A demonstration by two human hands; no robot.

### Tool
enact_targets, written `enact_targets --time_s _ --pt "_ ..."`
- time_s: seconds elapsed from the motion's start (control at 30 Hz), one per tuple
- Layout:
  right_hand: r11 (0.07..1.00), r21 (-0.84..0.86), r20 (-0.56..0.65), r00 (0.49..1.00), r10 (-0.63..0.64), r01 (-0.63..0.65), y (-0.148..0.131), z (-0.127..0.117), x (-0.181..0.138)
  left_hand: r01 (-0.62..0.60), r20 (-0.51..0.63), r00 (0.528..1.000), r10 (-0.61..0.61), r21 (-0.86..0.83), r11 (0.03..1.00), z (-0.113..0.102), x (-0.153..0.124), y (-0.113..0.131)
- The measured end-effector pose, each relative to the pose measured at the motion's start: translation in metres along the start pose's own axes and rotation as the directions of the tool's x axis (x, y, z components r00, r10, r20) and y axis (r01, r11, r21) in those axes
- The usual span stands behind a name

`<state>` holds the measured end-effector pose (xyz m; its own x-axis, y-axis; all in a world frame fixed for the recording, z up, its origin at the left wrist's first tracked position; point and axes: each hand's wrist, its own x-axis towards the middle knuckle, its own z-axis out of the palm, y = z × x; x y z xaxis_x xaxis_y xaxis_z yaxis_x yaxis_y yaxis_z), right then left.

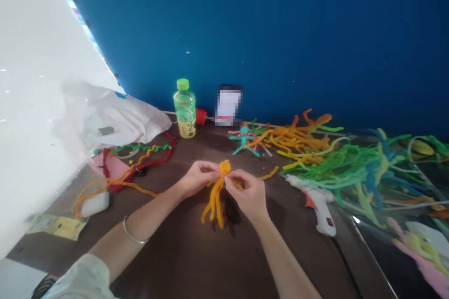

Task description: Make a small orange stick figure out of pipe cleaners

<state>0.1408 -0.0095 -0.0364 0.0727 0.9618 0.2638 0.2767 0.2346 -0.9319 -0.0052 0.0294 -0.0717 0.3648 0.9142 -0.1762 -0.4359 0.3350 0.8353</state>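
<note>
Both hands meet over the middle of the dark brown table [196, 261]. My left hand [197, 178] pinches the upper part of an orange pipe-cleaner bundle [216, 196], whose looped head pokes up between the fingers. My right hand [247, 192] is closed on the same bundle from the right side, fingers pressed at the wrap just under the head. Several orange strands hang down from the grip toward the table. A thin silver bangle [132, 234] circles my left wrist.
A white hot glue gun [320, 205] lies right of my hands, its cord running toward me. Piled pipe cleaners [351, 168] in orange, green and blue fill the right. A green-capped bottle [184, 108], a white plastic bag [115, 119] and a red pouch [115, 168] stand at the left.
</note>
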Motion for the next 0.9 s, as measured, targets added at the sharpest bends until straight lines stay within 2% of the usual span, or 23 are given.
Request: enact_targets --time_s 0.2,0.37,0.53,0.9 --pt "0.997 0.041 0.015 0.998 0.057 -0.058 0.0019 -0.0007 0.0014 0.053 -0.006 0.999 -0.054 -0.029 0.998 0.0037 -0.0027 0.0037" --pt "0.987 0.121 0.069 0.993 0.100 -0.108 0.0073 -0.0035 0.0036 0.037 0.003 0.999 -0.037 -0.090 0.995 0.0042 -0.0025 0.0041" --pt "0.971 0.168 0.090 0.984 0.156 -0.170 0.0078 -0.0046 0.0050 0.036 0.001 0.999 -0.036 -0.078 0.996 0.0048 -0.0026 0.0046" --pt "0.975 0.181 0.065 0.991 0.121 -0.131 0.0021 -0.0006 0.0029 0.013 0.036 0.999 -0.010 -0.077 0.997 0.0027 -0.0035 0.0023"
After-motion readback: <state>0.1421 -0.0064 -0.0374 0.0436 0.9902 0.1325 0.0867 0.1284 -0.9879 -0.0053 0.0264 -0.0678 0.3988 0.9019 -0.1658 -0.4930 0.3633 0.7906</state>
